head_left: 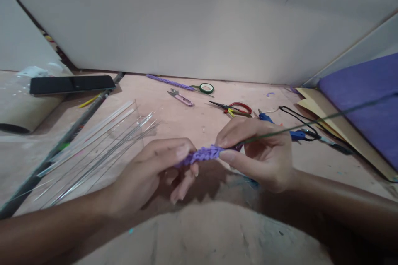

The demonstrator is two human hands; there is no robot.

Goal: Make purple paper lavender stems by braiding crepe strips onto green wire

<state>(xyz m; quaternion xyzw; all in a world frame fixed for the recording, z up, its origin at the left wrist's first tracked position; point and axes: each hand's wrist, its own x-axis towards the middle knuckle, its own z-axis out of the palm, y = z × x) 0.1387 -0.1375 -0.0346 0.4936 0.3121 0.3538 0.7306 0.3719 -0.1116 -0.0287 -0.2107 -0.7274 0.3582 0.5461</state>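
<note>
Above the worktop (199, 232), the left hand (149, 163) and right hand (265, 155) gripped the strip (205, 154) in their fingers; a stem (323, 119) stretched rightward. Beyond the strip, a gap separated it from snips (183, 99), scissors (225, 107) and the bordering panel (192, 20); wires (139, 123) lay left.

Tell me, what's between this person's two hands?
A bumpy purple strip bridges the gap from the left hand to the right hand, pinched by both, as the head view shows.
</note>
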